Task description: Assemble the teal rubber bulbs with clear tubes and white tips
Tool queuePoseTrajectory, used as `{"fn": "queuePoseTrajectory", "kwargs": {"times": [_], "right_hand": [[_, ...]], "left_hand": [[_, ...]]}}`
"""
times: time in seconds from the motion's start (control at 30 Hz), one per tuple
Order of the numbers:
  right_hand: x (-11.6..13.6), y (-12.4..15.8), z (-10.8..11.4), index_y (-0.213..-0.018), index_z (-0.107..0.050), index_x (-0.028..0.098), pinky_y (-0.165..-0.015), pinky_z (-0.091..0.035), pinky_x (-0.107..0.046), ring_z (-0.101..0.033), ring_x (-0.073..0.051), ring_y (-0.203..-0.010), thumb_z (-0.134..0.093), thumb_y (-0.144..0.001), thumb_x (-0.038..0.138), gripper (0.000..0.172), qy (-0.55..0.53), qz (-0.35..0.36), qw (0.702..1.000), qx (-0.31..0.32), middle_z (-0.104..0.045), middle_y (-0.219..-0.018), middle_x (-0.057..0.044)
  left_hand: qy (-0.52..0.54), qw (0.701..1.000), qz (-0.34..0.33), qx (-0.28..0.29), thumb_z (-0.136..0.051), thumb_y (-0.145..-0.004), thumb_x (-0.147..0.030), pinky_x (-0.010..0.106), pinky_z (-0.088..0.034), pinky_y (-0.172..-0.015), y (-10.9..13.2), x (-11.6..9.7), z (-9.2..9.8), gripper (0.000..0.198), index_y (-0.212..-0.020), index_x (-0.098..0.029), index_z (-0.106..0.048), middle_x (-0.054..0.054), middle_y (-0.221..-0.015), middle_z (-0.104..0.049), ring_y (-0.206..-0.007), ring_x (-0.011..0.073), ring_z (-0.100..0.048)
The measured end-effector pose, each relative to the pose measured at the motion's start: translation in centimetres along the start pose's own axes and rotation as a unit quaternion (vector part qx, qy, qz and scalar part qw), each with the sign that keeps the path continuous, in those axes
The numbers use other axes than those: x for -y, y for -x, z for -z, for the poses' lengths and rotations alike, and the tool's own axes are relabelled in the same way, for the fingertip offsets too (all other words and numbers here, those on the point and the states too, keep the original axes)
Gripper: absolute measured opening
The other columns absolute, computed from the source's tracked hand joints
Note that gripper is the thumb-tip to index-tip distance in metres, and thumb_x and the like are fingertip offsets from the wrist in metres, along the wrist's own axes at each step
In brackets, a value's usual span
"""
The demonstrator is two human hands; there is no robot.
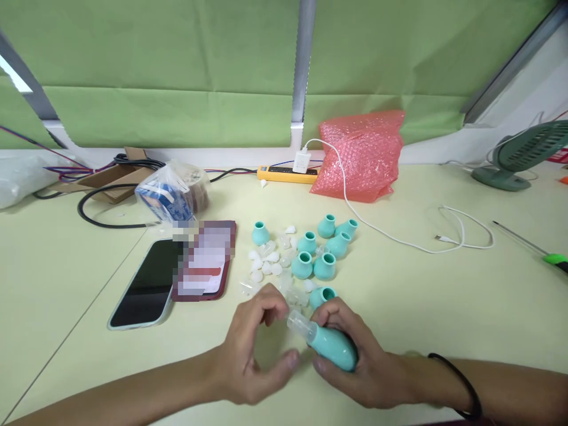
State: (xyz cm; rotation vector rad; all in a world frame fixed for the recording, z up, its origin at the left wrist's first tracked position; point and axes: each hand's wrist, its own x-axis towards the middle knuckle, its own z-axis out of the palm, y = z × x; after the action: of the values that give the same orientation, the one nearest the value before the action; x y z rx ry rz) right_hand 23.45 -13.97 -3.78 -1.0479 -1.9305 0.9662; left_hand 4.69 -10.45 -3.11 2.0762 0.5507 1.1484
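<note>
Right-hand fingers clasped the teal bulb — its clear tube jutted just beside the left fingers, which curled loose and free over the tabletop.

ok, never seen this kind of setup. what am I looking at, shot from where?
No machine here: these are a person's two bare hands, seen by a camera worn on the head, looking forward and down. The right hand holds a teal bulb with a clear tube at its neck. The left hand is open, close to the tube's tip; whether it touches is unclear. On the table lie other teal bulbs, small white pieces, two smartphones and, farther back, a red bubble-wrap bag.
</note>
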Motion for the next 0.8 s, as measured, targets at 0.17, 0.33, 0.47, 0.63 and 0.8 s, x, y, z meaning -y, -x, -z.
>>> {"fn": "queuePoseTrajectory", "kwargs": {"times": [0.17, 0.33, 0.47, 0.63, 0.8], "right_hand": [[0.4, -0.2, 0.7, -0.094, -0.022, 0.023, -0.056, -0.042, -0.025, -0.046, -0.014, -0.063, -0.034, -0.085, 0.029, 0.016, -0.11, -0.014, 0.989, 0.097, -0.044, -0.074, -0.001], [1.1, -0.7, 1.1, -0.094, -0.019, 0.023, -0.059, -0.041, -0.027, -0.042, -0.012, -0.064, -0.024, -0.09, 0.032, 0.011, -0.107, -0.043, 0.981, 0.155, -0.039, -0.075, -0.001], [1.2, -0.9, 1.1, -0.095, -0.018, 0.023, -0.066, -0.041, -0.029, -0.042, -0.012, -0.072, -0.021, -0.091, 0.029, 0.008, -0.125, -0.053, 0.974, 0.183, -0.043, -0.084, -0.004], [1.1, -0.8, 1.1, -0.096, -0.02, 0.022, -0.069, -0.041, -0.031, -0.043, -0.012, -0.073, -0.023, -0.091, 0.028, 0.008, -0.134, -0.041, 0.974, 0.179, -0.046, -0.084, -0.005], [1.2, -1.0, 1.2, -0.093, -0.019, 0.023, -0.072, -0.041, -0.034, -0.041, -0.012, -0.068, -0.02, -0.091, 0.034, 0.011, -0.119, -0.041, 0.974, 0.191, -0.043, -0.08, -0.003]], "left_hand": [[0.048, 0.981, 0.181, 0.04, -0.05, -0.076, -0.019, 0.022, -0.03, -0.05, 0.9, -0.4, -1.2, 0.017, -0.074, -0.019, -0.033, -0.002, -0.065, -0.041, -0.056, 0.0093, -0.033], [0.101, 0.958, 0.253, 0.087, -0.042, -0.084, -0.028, 0.023, -0.033, -0.054, 0.2, -0.2, -1.2, 0.02, -0.07, -0.015, -0.045, 0.001, -0.065, -0.05, -0.058, 0.0102, -0.042], [0.153, 0.949, 0.263, 0.083, -0.037, -0.087, -0.028, 0.024, -0.036, -0.059, 0.5, -0.1, -1.2, 0.021, -0.073, -0.015, -0.045, 0.002, -0.065, -0.054, -0.061, 0.0116, -0.047], [0.141, 0.956, 0.239, 0.098, -0.034, -0.088, -0.025, 0.023, -0.036, -0.059, 0.6, -0.2, -1.0, 0.02, -0.074, -0.015, -0.045, 0.002, -0.066, -0.055, -0.06, 0.0111, -0.045], [0.102, 0.968, 0.204, 0.103, -0.031, -0.088, -0.021, 0.021, -0.034, -0.056, 0.5, -0.1, -0.9, 0.022, -0.073, -0.016, -0.045, 0.001, -0.065, -0.054, -0.058, 0.0098, -0.043]]}}
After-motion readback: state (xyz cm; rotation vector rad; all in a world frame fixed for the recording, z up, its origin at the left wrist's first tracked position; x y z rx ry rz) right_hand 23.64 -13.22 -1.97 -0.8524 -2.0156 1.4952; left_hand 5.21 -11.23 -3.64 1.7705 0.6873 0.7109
